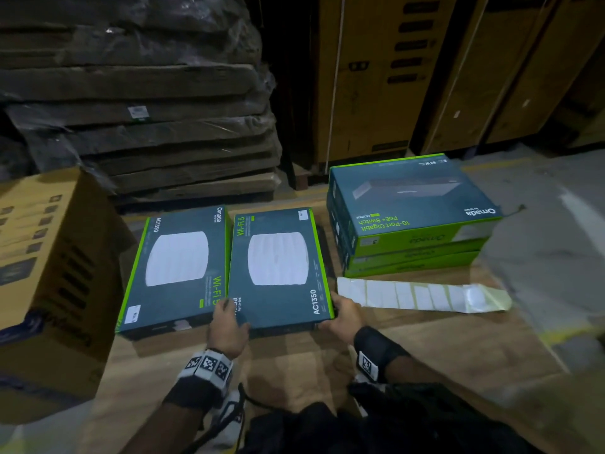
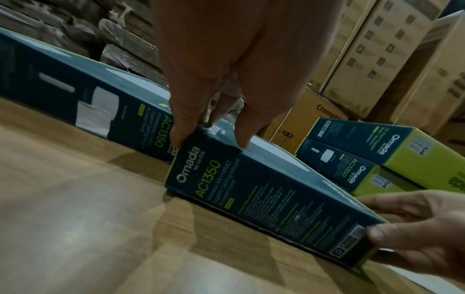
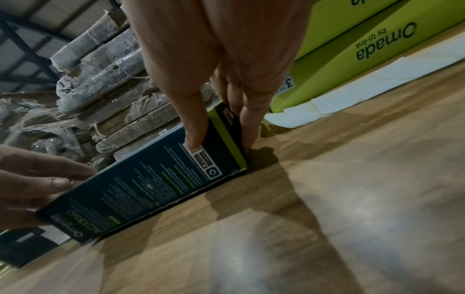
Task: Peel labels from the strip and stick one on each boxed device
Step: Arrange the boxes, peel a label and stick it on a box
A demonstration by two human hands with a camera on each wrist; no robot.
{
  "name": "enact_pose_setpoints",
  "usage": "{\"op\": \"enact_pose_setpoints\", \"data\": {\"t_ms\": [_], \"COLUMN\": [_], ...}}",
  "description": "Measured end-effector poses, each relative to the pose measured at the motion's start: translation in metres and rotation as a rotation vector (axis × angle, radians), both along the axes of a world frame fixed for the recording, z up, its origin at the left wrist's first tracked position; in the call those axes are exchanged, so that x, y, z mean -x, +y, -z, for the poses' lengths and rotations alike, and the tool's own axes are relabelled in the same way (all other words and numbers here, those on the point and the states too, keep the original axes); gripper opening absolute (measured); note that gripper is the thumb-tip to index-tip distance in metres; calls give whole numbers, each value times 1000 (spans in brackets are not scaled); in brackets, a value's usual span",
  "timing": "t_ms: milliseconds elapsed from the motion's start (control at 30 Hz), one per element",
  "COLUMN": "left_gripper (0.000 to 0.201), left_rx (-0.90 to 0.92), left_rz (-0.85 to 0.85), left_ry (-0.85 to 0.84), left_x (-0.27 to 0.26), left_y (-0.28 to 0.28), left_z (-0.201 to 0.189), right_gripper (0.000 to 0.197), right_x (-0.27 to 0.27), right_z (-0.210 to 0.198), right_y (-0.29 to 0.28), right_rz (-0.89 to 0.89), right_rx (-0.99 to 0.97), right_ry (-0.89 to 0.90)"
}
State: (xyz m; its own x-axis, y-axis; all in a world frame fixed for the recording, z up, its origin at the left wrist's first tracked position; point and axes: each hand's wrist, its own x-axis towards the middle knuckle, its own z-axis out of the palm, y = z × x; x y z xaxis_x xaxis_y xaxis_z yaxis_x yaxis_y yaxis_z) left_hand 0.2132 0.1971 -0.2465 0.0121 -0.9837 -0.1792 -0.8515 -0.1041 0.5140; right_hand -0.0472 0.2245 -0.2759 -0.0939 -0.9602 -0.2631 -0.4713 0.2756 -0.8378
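Note:
Two dark teal AC1350 boxes with green edges lie side by side on the wooden surface. Both hands hold the right-hand box (image 1: 278, 267) by its near corners: my left hand (image 1: 226, 319) grips the near left corner (image 2: 191, 147), my right hand (image 1: 343, 314) pinches the near right corner (image 3: 224, 143) with the thumb on the front face. The other AC1350 box (image 1: 176, 270) lies just to the left, a small white label (image 1: 133, 313) on its near corner. A white label strip (image 1: 419, 294) lies flat to the right of my right hand, its far end curled.
A stack of three Omada switch boxes (image 1: 412, 217) stands at the back right, behind the strip. A large brown carton (image 1: 49, 257) sits at the left. Wrapped pallets of flat cardboard (image 1: 147, 109) and tall cartons (image 1: 393, 77) stand behind.

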Motion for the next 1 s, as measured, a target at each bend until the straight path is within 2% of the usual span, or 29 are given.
{"op": "enact_pose_setpoints", "data": {"t_ms": [200, 300, 367, 467, 567, 700, 800, 1000], "left_gripper": [51, 41, 30, 29, 33, 25, 21, 25], "left_rx": [-8, -35, -50, 19, 167, 242, 243, 103], "left_rz": [3, -3, -29, -35, 6, 181, 357, 626], "left_ry": [-27, -35, -53, -142, -26, 192, 258, 255], "left_x": [3, 0, 1, 11, 34, 89, 135, 227], "left_y": [1, 0, -1, -3, -3, -5, -8, -10], "left_z": [-3, -9, -18, -35, -45, -58, -64, -66], "right_gripper": [67, 74, 78, 60, 46, 24, 9, 8], "right_x": [3, 10, 11, 17, 30, 54, 82, 163], "right_z": [2, 20, 12, -4, -8, -11, -15, -31], "right_y": [-1, -8, -6, -4, -5, 3, 14, 46], "right_rz": [-27, -49, -55, 39, 163, 224, 268, 453], "right_rx": [-10, -42, -44, -76, -68, -28, -8, -11], "right_ry": [-39, -83, -98, -120, -93, -76, -85, -14]}}
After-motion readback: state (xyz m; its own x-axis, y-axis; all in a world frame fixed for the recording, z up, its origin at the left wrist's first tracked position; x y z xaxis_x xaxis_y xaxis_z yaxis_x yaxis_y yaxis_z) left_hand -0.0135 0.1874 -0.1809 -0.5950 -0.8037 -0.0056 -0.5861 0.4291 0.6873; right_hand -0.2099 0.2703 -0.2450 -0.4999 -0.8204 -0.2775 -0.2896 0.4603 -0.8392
